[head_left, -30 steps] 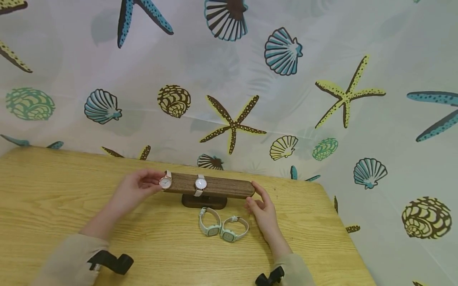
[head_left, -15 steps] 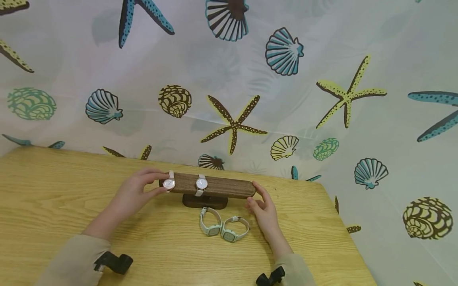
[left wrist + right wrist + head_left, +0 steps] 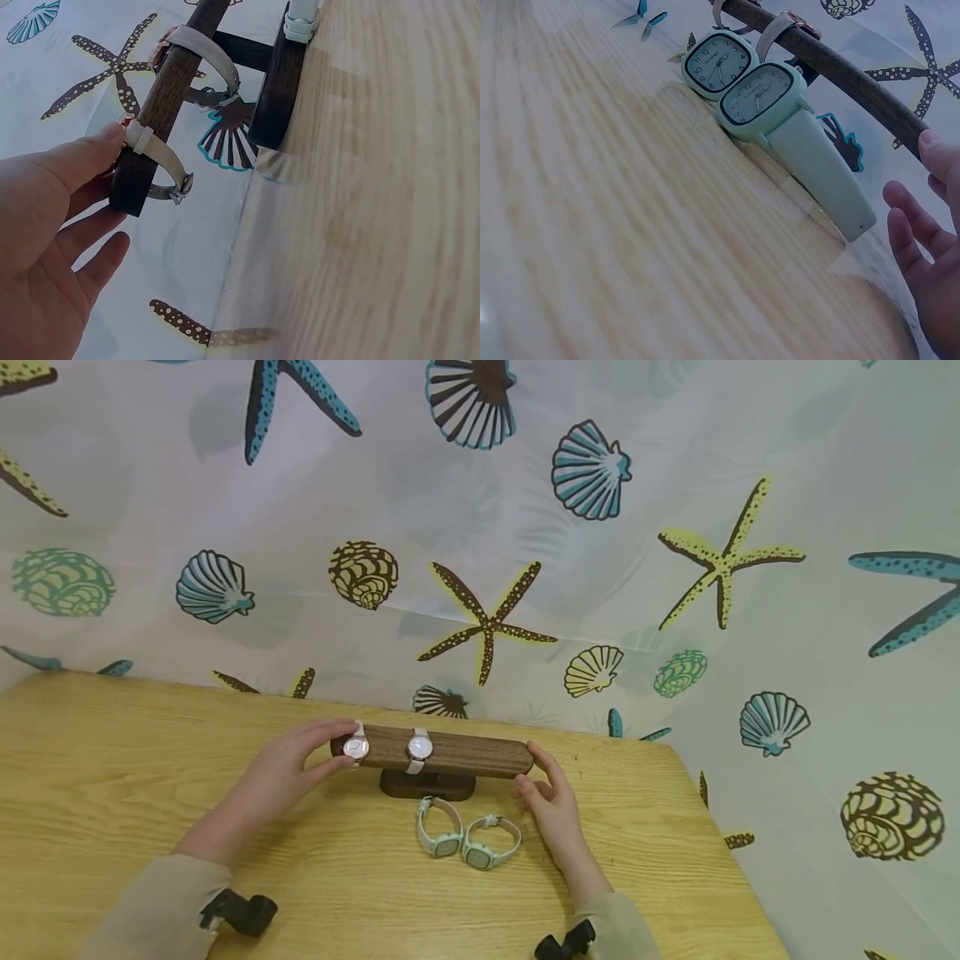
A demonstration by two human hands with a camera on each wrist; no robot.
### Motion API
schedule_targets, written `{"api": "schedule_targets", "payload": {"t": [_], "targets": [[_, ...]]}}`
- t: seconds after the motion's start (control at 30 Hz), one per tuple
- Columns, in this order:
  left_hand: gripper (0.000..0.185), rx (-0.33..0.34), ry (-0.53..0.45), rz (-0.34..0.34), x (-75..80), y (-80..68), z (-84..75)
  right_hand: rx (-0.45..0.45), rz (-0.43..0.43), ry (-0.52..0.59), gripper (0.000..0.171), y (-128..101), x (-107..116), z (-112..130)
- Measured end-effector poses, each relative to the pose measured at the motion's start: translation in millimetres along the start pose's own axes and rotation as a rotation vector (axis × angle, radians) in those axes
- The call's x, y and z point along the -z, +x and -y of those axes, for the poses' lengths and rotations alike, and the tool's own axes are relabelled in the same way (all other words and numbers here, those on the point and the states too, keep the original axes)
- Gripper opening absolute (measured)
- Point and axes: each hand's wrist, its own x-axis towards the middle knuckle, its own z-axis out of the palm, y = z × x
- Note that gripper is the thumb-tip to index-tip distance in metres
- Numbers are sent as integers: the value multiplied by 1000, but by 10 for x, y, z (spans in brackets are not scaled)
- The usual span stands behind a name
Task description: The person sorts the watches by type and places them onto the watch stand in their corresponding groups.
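Head view: left hand [image 3: 288, 768] pinching white-strapped watch [image 3: 356, 746] at left end of wooden bar [image 3: 465, 756]; right hand [image 3: 551, 802] relaxed, thumb touching right end; left wrist: thumb on strap [image 3: 154, 150]; right wrist: fingers uncurled beside green watches [image 3: 761, 94].

Head view from above, wrist views low and close (shared: wooden watch bar [image 3: 435, 750]).

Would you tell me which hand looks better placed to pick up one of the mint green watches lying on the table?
Probably the right hand: it sits beside the mint green watches, fingers relaxed against the bar's end. The left hand pinches the round watch.
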Motion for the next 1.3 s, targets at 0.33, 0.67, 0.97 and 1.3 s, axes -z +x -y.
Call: {"api": "schedule_targets", "payload": {"t": [0.33, 0.67, 0.97, 1.3], "targets": [[46, 8, 20, 73, -78, 150, -66, -8, -12, -28, 50, 6, 38, -20], [44, -51, 5, 69, -167, 225, -123, -16, -11, -24, 51, 4, 21, 14], [43, -107, 24, -4, -219, 222, -140, -19, -12, -21, 50, 5, 27, 13], [45, 10, -112, 42, -168, 197, -43, -14, -7, -18, 50, -3, 25, 29]]}}
